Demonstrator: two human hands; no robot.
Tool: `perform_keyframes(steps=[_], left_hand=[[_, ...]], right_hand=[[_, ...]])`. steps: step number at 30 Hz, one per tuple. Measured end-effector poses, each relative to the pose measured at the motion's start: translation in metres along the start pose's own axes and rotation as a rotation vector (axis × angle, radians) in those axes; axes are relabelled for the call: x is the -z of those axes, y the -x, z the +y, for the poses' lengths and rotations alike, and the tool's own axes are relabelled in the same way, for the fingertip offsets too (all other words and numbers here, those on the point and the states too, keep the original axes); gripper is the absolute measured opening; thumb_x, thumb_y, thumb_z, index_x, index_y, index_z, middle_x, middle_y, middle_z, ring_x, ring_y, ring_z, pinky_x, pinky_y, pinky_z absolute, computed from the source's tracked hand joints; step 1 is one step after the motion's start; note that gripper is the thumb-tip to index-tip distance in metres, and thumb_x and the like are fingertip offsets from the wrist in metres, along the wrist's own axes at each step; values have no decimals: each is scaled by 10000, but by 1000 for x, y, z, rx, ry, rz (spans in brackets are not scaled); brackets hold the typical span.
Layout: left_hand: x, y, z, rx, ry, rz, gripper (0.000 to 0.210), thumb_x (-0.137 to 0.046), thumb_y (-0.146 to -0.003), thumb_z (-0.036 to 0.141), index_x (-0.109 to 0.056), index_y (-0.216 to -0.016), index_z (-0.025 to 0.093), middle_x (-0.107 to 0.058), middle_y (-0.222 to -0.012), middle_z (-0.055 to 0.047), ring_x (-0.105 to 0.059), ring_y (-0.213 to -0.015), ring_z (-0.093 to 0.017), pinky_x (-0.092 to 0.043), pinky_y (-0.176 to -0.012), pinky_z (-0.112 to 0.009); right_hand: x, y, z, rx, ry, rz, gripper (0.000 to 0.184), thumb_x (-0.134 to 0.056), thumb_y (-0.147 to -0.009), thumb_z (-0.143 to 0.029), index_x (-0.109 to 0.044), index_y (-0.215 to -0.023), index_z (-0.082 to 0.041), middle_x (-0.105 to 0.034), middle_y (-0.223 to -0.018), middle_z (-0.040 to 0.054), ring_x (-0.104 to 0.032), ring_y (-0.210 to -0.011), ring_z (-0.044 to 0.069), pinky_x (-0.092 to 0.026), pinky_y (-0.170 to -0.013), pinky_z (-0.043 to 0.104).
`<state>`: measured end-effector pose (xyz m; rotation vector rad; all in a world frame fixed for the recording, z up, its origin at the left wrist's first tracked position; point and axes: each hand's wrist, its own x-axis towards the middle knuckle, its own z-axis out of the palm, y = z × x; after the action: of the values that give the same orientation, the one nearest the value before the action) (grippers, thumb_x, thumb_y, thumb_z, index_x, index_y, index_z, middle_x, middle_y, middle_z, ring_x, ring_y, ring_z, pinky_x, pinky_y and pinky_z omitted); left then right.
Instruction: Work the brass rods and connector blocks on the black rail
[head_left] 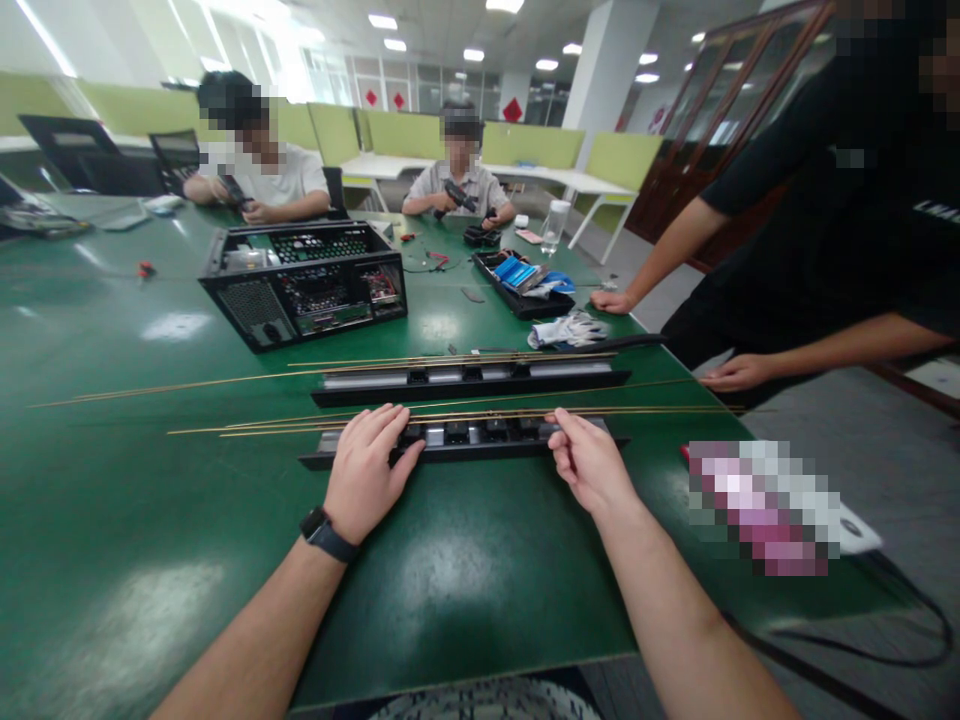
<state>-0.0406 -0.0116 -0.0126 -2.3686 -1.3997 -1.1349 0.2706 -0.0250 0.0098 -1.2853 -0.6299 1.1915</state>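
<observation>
My left hand (371, 465) lies over the near black rail (465, 448), fingers stretched across several thin brass-coloured rods (255, 427) and thumb apart at the front edge. At the rail's right part, my right hand (589, 460) is closed in a pinch on a thin rod, its fingertips at the bundle. The near rail has silvery and black sections along its length, partly hidden by my hands. Behind it lies a similar far rail (480, 385), parallel to the near one, with more thin rods (187, 380) resting along it and jutting out left.
An open black computer case (307, 290) stands at the back left of the green table (442, 600). Gloves (570, 330) and a black tray (517, 295) lie back right. A person (810, 200) leans in at right, a hand near the rod ends. Two people sit opposite.
</observation>
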Motion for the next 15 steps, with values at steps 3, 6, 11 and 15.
perform_keyframes(steps=[3,6,11,15], left_hand=[[0,0,0,-7,-5,1,413,-652,-971,361,-629,-1358,220,-715,-1326,-128,-649,-1280,-314,-475,-1143,-546],[-1,1,-1,-13,-10,3,418,-656,-969,362,-629,-1356,205,-715,-1324,-133,-649,-1278,-315,-472,-1143,-539],[-1,1,-1,-1,-12,-1,414,-648,-972,372,-629,-1358,221,-712,-1334,-123,-643,-1289,-314,-469,-1143,-539],[0,0,0,-3,-15,-2,407,-650,-975,365,-631,-1350,209,-715,-1326,-125,-647,-1282,-303,-466,-1148,-526]], right_hand=[[0,0,0,3,1,4,368,-821,-814,-487,-676,-911,-164,-623,-556,-25,-405,-319,50,-225,-258,142],[0,0,0,-1,2,6,373,-820,-816,-491,-681,-916,-160,-620,-554,-25,-405,-322,48,-227,-255,137],[0,0,0,-3,1,14,359,-816,-824,-474,-683,-921,-155,-622,-554,-24,-404,-320,49,-231,-252,138],[0,0,0,-4,8,11,358,-810,-832,-474,-682,-930,-154,-622,-551,-24,-405,-318,50,-228,-252,138]])
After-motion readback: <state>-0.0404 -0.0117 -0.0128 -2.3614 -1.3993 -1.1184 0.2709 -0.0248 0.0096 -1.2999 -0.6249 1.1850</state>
